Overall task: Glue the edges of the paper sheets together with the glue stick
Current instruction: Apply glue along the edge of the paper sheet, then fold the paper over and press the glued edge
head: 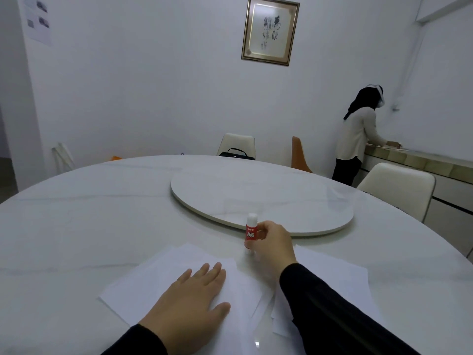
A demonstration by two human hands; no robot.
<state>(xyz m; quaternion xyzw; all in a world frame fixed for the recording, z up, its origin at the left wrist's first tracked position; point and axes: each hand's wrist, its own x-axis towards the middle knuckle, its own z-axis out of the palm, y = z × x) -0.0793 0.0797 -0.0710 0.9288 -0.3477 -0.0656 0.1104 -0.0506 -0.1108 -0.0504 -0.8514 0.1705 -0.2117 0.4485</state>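
Observation:
A red and white glue stick (250, 233) with a white cap stands upright on the white round table (76, 226), just beyond the paper. My right hand (272, 245) grips its body with curled fingers. White paper sheets (158, 275) lie overlapping near the front edge of the table. More sheets (340, 278) stick out to the right, partly hidden under my right forearm. My left hand (194, 301) lies flat on the left sheets with straight fingers, pressing them down.
A white turntable disc (261, 198) sits on the table's middle, just behind the glue stick. Cream chairs (399, 185) and an orange chair (298, 155) stand round the far side; a black bag (236, 153) lies on one. A person (358, 139) stands at a counter on the right.

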